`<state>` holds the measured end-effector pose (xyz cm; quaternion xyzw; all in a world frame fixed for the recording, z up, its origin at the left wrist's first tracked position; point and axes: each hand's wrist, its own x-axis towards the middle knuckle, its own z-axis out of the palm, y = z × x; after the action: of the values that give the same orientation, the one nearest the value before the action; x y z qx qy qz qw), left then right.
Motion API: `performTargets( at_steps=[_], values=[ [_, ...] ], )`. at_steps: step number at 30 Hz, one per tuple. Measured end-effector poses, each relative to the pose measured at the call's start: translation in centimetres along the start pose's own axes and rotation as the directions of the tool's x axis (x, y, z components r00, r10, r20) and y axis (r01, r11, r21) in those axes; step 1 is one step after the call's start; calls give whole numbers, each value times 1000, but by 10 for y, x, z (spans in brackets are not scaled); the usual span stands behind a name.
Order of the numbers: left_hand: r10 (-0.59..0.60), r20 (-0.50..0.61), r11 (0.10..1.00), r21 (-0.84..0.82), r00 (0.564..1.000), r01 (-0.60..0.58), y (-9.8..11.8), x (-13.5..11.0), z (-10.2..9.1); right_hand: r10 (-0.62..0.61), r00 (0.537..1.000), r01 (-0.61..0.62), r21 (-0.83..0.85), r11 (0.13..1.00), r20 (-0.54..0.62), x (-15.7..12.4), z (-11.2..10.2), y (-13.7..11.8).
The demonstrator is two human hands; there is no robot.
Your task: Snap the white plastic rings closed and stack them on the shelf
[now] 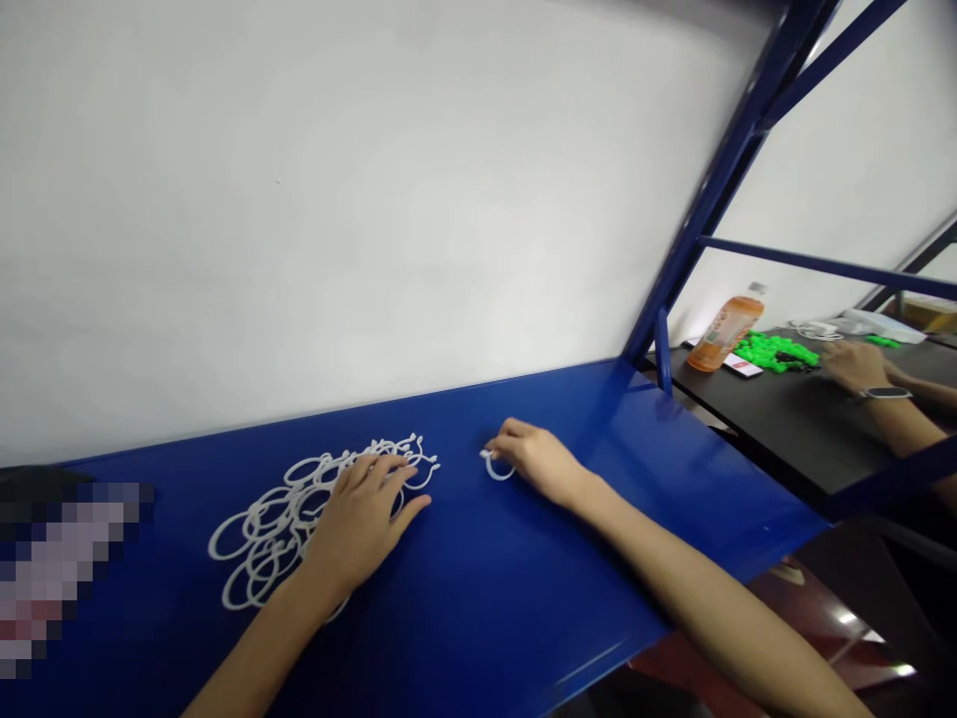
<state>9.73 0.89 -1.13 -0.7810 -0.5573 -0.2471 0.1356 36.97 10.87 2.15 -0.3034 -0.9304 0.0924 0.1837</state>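
Note:
A loose pile of white plastic rings (246,534), each with small knobbed ends, is spread over the left half of the blue shelf (478,598). My left hand (363,519) rests over the pile's right side, fingers spread, hiding some of the rings. To the right, my right hand (534,459) pinches a single white ring (499,471) between thumb and fingers, close to the shelf surface. Part of that ring is hidden behind the fingers.
Blue metal posts (703,219) rise at the shelf's right end. Beyond them, a black table (778,409) carries an orange drink bottle (727,331) and green pieces (774,351), with another person's hands (856,367) there. A blurred-out object (67,568) lies at left.

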Motion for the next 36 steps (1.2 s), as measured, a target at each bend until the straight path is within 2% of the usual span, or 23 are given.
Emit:
performTargets(
  at_steps=[2,4,7,10,12,14,15,18,21,23,26,28,31,36],
  values=[
    [-2,24,1000,10,1000,2,-5,-2,3,171,985,-172,-72,983,-9,-2,-9,23],
    [12,29,1000,-8,1000,-12,-3,-3,2,284,959,-278,-156,948,18,-6,-16,43],
    [45,-9,997,-56,999,-45,6,0,-4,368,930,-359,-219,907,0,-11,-22,59],
    [89,-92,991,-88,992,-98,14,3,-14,392,917,-399,-247,883,-79,-10,-24,55],
    [122,-170,989,-65,978,-135,19,5,-22,320,938,-339,-162,927,-132,-8,-22,40],
    [177,-236,983,1,955,-182,23,6,-29,201,968,-195,52,979,-151,-6,-17,18],
    [217,-255,976,41,942,-213,26,6,-32,148,981,-123,192,974,-123,-5,-13,5],
    [335,-261,942,117,905,-315,39,7,-34,78,997,-69,553,830,7,-6,3,-34],
    [392,-287,920,104,874,-378,52,6,-29,36,997,-79,709,701,75,-7,18,-56],
    [409,-296,911,72,863,-406,57,7,-26,62,995,-102,719,688,82,-7,23,-59],
    [329,-314,936,-16,890,-352,55,7,-23,60,998,-65,627,776,29,-6,23,-51],
    [203,-326,965,-92,923,-245,49,7,-23,-12,999,30,518,855,-37,-6,21,-44],
    [73,-283,974,-186,956,-130,39,6,-22,-153,984,178,390,903,-95,-7,19,-42],
    [51,-191,972,-216,980,-93,32,4,-20,-261,961,277,256,926,-95,-10,18,-49]
  ],
)
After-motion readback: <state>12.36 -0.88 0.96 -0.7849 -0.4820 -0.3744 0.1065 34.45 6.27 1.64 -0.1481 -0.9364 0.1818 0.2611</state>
